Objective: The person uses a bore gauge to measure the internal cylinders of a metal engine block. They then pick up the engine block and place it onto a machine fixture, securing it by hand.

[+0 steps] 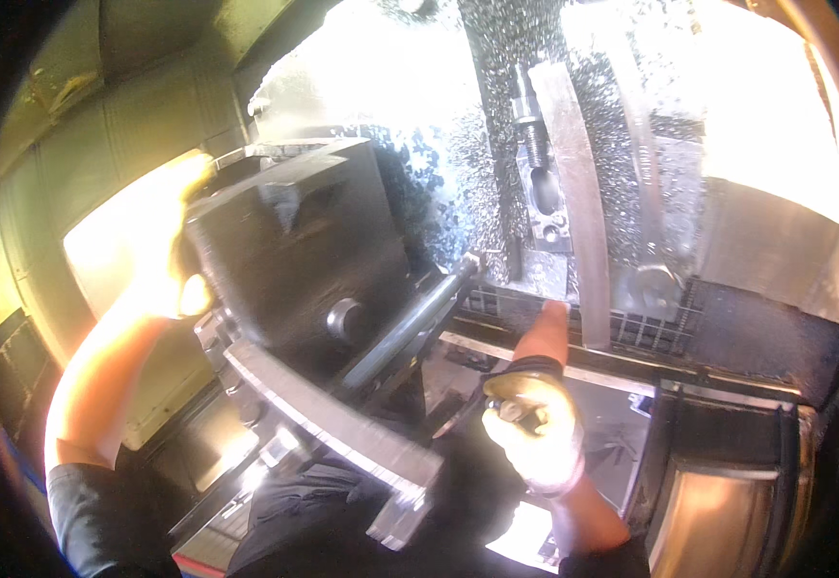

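Note:
My left hand [176, 241], in a pale glove bleached by glare, grips the left edge of a large dark metal block [313, 236]. Its fingers are near the top corner and its thumb is lower down. A round knob [345, 318] sticks out of the block's face, and a shiny steel rod [410, 328] slants beside it. My right hand [545, 433], also gloved, is closed in front of my body. A small dark round end [511, 410] shows at its fingers; the rest is hidden. Just beyond is a reddish-tan shape [543, 334] with a dark band that I cannot identify.
A ruler-like curved steel strip [332, 414] crosses in front of the block. Beyond, metal chips cover a machine bed with a slotted clamp [545, 202], a threaded bolt [533, 143], a flat bar [578, 202] and a wrench [655, 284]. A wire grate [631, 330] borders the bed.

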Demonstrator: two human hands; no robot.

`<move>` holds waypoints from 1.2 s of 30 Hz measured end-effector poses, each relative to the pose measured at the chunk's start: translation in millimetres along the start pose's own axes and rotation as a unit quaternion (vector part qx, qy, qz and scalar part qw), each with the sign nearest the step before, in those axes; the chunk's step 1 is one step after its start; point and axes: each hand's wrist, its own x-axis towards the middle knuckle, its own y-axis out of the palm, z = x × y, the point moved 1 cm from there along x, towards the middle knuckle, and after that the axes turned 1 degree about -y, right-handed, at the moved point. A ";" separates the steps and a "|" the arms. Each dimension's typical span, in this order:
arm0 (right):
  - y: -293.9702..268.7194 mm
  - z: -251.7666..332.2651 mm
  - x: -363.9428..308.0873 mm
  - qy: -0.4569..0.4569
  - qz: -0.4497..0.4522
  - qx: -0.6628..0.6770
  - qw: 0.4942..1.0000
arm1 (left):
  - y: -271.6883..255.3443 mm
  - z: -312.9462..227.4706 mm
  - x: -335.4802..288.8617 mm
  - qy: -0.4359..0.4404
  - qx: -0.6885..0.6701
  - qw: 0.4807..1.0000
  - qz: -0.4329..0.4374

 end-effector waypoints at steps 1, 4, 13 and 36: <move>0.0 8.9 -3.5 -0.021 -0.023 0.010 0.999 | 1.7 3.9 12.9 0.042 0.005 0.999 -0.002; -0.5 77.4 -1.2 -0.348 -0.088 -0.142 0.922 | -20.0 -14.0 9.4 0.092 0.029 0.995 -0.012; 43.5 179.5 124.6 -0.492 -0.008 -0.548 0.676 | -25.2 -25.1 15.8 0.093 0.040 0.995 -0.009; 52.7 157.0 167.2 -0.385 0.019 -0.720 0.577 | -11.3 -13.2 18.4 0.095 0.064 0.993 -0.003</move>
